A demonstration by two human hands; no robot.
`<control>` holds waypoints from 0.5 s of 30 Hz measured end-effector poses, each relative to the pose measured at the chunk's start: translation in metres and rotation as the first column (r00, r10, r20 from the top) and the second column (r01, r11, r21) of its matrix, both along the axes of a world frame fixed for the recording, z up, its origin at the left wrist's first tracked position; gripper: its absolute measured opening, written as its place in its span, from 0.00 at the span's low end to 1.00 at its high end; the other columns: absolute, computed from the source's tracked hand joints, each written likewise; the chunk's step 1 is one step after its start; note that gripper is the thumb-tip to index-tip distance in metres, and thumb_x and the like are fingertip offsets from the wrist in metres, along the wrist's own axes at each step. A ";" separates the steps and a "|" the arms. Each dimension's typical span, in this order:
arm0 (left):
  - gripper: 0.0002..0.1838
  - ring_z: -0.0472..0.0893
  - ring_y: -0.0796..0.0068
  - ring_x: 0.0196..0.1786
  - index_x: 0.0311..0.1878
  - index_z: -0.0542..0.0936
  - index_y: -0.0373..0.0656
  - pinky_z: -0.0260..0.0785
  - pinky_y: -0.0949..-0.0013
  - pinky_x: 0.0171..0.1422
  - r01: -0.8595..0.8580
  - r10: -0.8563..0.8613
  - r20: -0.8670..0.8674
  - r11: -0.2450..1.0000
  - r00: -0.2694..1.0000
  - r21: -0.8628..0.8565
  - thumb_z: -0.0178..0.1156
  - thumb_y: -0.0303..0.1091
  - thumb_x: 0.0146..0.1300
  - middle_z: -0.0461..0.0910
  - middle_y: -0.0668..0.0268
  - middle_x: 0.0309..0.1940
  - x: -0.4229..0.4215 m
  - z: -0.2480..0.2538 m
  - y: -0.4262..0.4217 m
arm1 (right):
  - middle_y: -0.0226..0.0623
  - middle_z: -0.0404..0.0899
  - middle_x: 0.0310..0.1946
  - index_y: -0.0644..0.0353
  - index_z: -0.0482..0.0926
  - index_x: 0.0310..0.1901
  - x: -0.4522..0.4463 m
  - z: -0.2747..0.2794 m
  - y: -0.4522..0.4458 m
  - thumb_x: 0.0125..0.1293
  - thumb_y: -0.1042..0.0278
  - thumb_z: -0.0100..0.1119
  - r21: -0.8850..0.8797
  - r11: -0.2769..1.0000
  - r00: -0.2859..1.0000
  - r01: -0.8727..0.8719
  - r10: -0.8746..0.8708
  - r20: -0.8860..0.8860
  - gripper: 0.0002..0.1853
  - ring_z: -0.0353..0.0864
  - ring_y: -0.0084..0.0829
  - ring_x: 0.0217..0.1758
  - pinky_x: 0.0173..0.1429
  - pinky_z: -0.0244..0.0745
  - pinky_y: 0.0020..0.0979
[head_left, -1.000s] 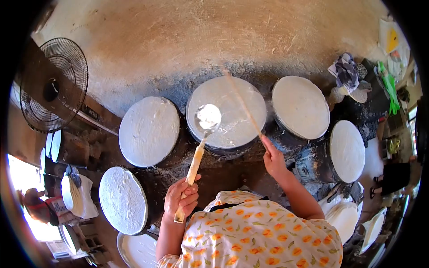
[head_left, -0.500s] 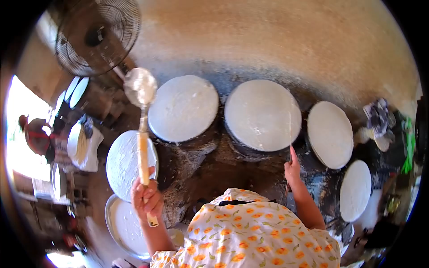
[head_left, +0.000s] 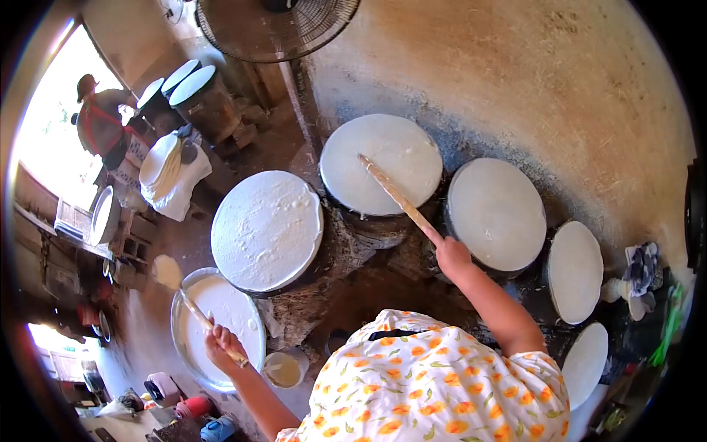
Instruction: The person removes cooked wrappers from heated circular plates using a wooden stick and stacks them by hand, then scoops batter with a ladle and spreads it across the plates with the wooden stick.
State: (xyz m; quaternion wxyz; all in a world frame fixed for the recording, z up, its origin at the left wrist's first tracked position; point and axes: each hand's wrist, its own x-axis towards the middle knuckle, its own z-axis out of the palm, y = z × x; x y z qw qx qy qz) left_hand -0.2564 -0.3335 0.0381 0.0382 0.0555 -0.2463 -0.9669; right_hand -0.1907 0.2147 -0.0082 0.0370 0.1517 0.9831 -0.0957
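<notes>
Your left hand is curling its fingers closed around the handle of a ladle, which is slanting over the rim of a wide metal basin of white liquid; the ladle's bowl is showing just past that rim, against the floor, and you cannot tell its height from this view. Your right hand is wrapping snugly round the near end of a wooden stick, whose far part is reaching across the round white top ahead of you; whether it is touching that surface, you cannot tell. Around you, more pale rounds are standing in an arc: a lumpy, wet-looking one is sitting just beyond the basin, and a smoother one is lying to the right, with two others curving on past it. A plastic container is resting beside the basin. Behind the arc, a tan wall is rising, turning grey and patchy low down, while a large fan is jutting in at the top. Farther left, a stack of white discs is lying on a white cloth, and another person is standing against a bright opening, near three white-topped drums.
</notes>
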 end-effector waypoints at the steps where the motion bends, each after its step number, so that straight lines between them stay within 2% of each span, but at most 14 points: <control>1: 0.19 0.67 0.79 0.20 0.57 0.64 0.27 0.62 0.75 0.16 -0.018 0.017 0.049 1.000 0.999 0.023 0.44 0.32 0.68 0.68 0.66 0.28 0.006 -0.020 -0.012 | 0.47 0.76 0.27 0.32 0.57 0.69 -0.015 -0.003 -0.001 0.62 0.75 0.48 0.090 0.996 0.999 -0.012 0.008 0.041 0.35 0.79 0.47 0.28 0.32 0.76 0.45; 2: 0.18 0.67 0.78 0.20 0.55 0.66 0.27 0.62 0.75 0.17 -0.039 0.035 0.100 0.998 0.994 0.043 0.45 0.32 0.67 0.69 0.66 0.27 0.011 -0.038 -0.025 | 0.45 0.76 0.28 0.31 0.55 0.70 -0.030 -0.006 -0.003 0.63 0.75 0.46 0.177 0.984 0.996 -0.030 0.015 0.083 0.35 0.80 0.43 0.28 0.31 0.77 0.42; 5: 0.13 0.67 0.79 0.20 0.46 0.67 0.30 0.63 0.76 0.17 -0.114 0.091 0.228 0.989 0.969 0.090 0.43 0.32 0.67 0.68 0.67 0.26 0.029 -0.079 -0.041 | 0.44 0.78 0.34 0.40 0.55 0.71 -0.065 0.000 -0.009 0.62 0.75 0.49 0.277 0.961 0.990 -0.026 -0.013 0.138 0.35 0.81 0.39 0.34 0.33 0.78 0.38; 6: 0.12 0.67 0.79 0.20 0.44 0.67 0.31 0.63 0.76 0.17 -0.121 0.087 0.262 0.986 0.961 0.114 0.42 0.32 0.67 0.68 0.68 0.25 0.032 -0.094 -0.046 | 0.43 0.78 0.35 0.41 0.55 0.70 -0.072 0.002 -0.009 0.62 0.75 0.49 0.273 0.961 0.994 -0.038 0.009 0.105 0.35 0.81 0.36 0.34 0.36 0.79 0.35; 8: 0.11 0.67 0.79 0.20 0.39 0.68 0.34 0.66 0.76 0.18 -0.012 -0.058 0.274 0.968 0.960 0.250 0.44 0.34 0.67 0.66 0.69 0.22 0.034 -0.148 -0.071 | 0.47 0.79 0.36 0.39 0.56 0.70 -0.077 0.012 -0.022 0.62 0.76 0.49 0.237 0.970 0.985 0.057 -0.093 0.146 0.35 0.81 0.41 0.36 0.38 0.78 0.37; 10: 0.11 0.71 0.79 0.21 0.37 0.69 0.38 0.70 0.78 0.21 -0.056 -0.021 0.492 0.988 0.870 0.141 0.47 0.37 0.65 0.69 0.68 0.21 0.035 -0.162 -0.061 | 0.51 0.79 0.34 0.34 0.54 0.70 -0.062 0.019 -0.038 0.61 0.76 0.48 -0.061 0.994 0.992 0.090 -0.084 0.092 0.37 0.81 0.47 0.37 0.39 0.76 0.43; 11: 0.11 0.73 0.78 0.23 0.36 0.69 0.39 0.71 0.78 0.22 0.082 0.161 0.501 0.900 0.851 -0.428 0.48 0.38 0.64 0.71 0.67 0.22 0.039 -0.193 -0.068 | 0.55 0.79 0.33 0.30 0.54 0.70 -0.051 0.036 -0.056 0.59 0.76 0.45 -0.199 0.968 0.979 0.154 -0.123 0.160 0.38 0.80 0.53 0.36 0.40 0.74 0.49; 12: 0.12 0.74 0.76 0.24 0.37 0.70 0.39 0.72 0.77 0.23 0.111 0.202 0.576 0.880 0.792 -0.462 0.50 0.39 0.63 0.73 0.66 0.24 0.031 -0.200 -0.058 | 0.56 0.79 0.32 0.29 0.54 0.70 -0.035 0.013 -0.059 0.58 0.76 0.43 -0.291 0.948 0.988 0.127 -0.094 0.125 0.38 0.80 0.53 0.34 0.40 0.74 0.49; 13: 0.12 0.76 0.74 0.25 0.37 0.70 0.40 0.73 0.77 0.24 0.145 0.241 0.645 0.862 0.726 -0.485 0.52 0.40 0.62 0.75 0.64 0.26 0.023 -0.207 -0.047 | 0.57 0.79 0.33 0.27 0.56 0.69 -0.018 0.018 -0.073 0.57 0.77 0.43 -0.383 0.910 0.983 0.158 -0.109 0.148 0.39 0.80 0.52 0.34 0.41 0.74 0.49; 14: 0.13 0.77 0.72 0.26 0.39 0.70 0.40 0.74 0.76 0.24 -0.008 0.024 0.840 1.000 0.542 -0.024 0.53 0.40 0.61 0.76 0.62 0.28 0.016 -0.179 -0.021 | 0.56 0.79 0.32 0.24 0.56 0.68 -0.001 0.035 -0.086 0.57 0.76 0.43 -0.429 0.881 0.975 0.198 -0.131 0.181 0.39 0.80 0.52 0.34 0.40 0.73 0.49; 15: 0.14 0.77 0.71 0.26 0.40 0.69 0.39 0.74 0.75 0.25 0.054 -0.024 0.844 0.999 0.536 -0.006 0.54 0.40 0.60 0.76 0.60 0.30 0.013 -0.168 -0.002 | 0.56 0.78 0.31 0.23 0.57 0.68 0.019 0.025 -0.087 0.57 0.76 0.43 -0.500 0.841 0.977 0.207 -0.151 0.151 0.38 0.80 0.52 0.32 0.40 0.73 0.49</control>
